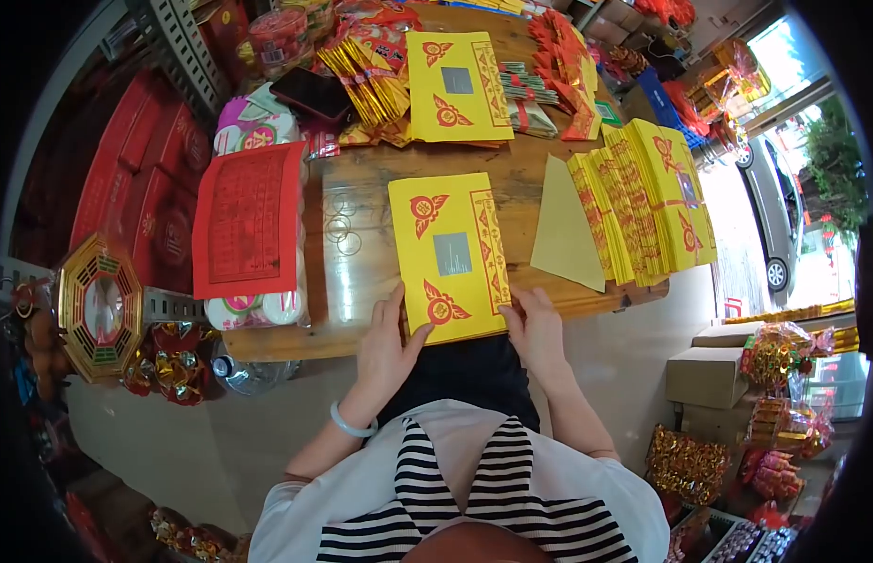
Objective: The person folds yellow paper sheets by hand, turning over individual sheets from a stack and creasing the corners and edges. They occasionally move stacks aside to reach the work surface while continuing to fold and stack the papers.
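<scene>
A small stack of yellow joss paper (448,211), printed in red with a silver square, lies at the table's near edge in front of me. My left hand (385,342) grips its near left corner, thumb on top and fingers along the side. At the near right corner my right hand (538,333) holds the same stack, with its thumb against the edge. Several rubber bands (343,233) lie loose to the left. Farther back is another yellow joss paper stack (427,108). To the right stand thick bundles of the paper (685,230), beside a plain tan sheet (563,239).
A red printed sheet (249,220) rests on white wrapped rolls (258,308) at the table's left. Behind are a dark phone (310,94), gold folded packets (366,84) and red packets (560,61). Red boxes (164,225) fill the left shelf; a carton (704,378) stands at right.
</scene>
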The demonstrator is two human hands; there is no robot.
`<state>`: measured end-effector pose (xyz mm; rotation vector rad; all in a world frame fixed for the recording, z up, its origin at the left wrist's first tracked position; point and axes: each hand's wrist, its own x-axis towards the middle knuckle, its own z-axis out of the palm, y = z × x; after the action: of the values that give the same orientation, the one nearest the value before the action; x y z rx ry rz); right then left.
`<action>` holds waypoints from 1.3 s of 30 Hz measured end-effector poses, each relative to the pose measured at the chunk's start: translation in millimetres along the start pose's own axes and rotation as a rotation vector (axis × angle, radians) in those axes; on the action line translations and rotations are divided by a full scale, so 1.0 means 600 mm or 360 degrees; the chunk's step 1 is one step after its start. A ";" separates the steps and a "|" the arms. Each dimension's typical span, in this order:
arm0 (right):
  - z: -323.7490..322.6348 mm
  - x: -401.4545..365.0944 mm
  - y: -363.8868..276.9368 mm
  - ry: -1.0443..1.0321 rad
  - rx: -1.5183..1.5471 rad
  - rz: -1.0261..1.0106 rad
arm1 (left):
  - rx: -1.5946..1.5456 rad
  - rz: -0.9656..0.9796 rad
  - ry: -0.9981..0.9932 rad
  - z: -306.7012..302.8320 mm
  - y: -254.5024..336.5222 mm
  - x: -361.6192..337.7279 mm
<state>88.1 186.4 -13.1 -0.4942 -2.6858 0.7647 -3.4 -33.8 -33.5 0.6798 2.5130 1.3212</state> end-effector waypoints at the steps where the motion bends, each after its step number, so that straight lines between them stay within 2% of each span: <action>1: 0.002 0.002 -0.001 -0.0011 0.0009 0.0000 | 0.0007 -0.0013 0.0001 -0.001 0.002 0.002; 6: -0.008 0.008 -0.006 -0.0068 0.0056 0.0043 | -0.0162 -0.0116 -0.0035 -0.011 0.006 0.006; 8: -0.017 0.010 0.002 -0.0153 0.0806 0.0490 | -0.0272 -0.0143 -0.0023 -0.019 -0.005 0.012; 10: -0.024 0.019 0.014 -0.0242 0.1540 0.0931 | -0.0385 -0.0150 0.0130 -0.034 -0.019 0.036; 12: -0.026 0.022 0.034 -0.0316 0.1670 0.0965 | 0.0162 0.0233 0.0357 -0.061 -0.004 0.076; 13: -0.027 0.023 0.048 -0.0371 0.1798 0.1003 | 0.0163 0.0215 0.0383 -0.055 -0.015 0.098; 15: -0.025 0.021 0.065 -0.0477 0.2058 0.1082 | 0.1140 0.0632 0.0234 -0.032 -0.049 0.133; 16: -0.024 0.022 0.067 -0.0501 0.2054 0.1063 | 0.1147 0.0616 0.0257 -0.029 -0.054 0.139; 20: -0.013 0.020 0.066 -0.0467 0.1835 0.0993 | 0.1493 0.0081 0.0310 -0.016 -0.057 0.170; 25: -0.011 0.023 0.065 -0.0511 0.1807 0.0986 | 0.1386 0.0122 0.0536 0.004 -0.051 0.203; 30: -0.011 0.030 0.073 -0.0588 0.1739 0.0952 | 0.1439 0.0044 0.0494 -0.013 -0.066 0.247; 35: -0.019 0.032 0.056 -0.0444 0.1885 0.1079 | 0.1284 0.0249 0.0756 -0.032 -0.011 0.209; 36: -0.020 0.029 0.056 -0.0442 0.1880 0.1100 | 0.1001 0.0258 0.0716 -0.033 0.007 0.186; 37: -0.021 0.029 0.057 -0.0495 0.2064 0.1100 | 0.0718 0.0264 0.0683 -0.029 0.020 0.161; 38: -0.021 0.031 0.057 -0.0544 0.2251 0.1090 | 0.0714 0.0265 0.0678 -0.023 0.020 0.143; 39: -0.019 0.032 0.057 -0.0591 0.2441 0.1073 | 0.0705 0.0120 0.0645 -0.019 0.020 0.127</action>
<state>83.8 226.6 -19.0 -0.7752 -1.2883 2.7960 -70.6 1.3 -15.8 0.6427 3.1899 1.0070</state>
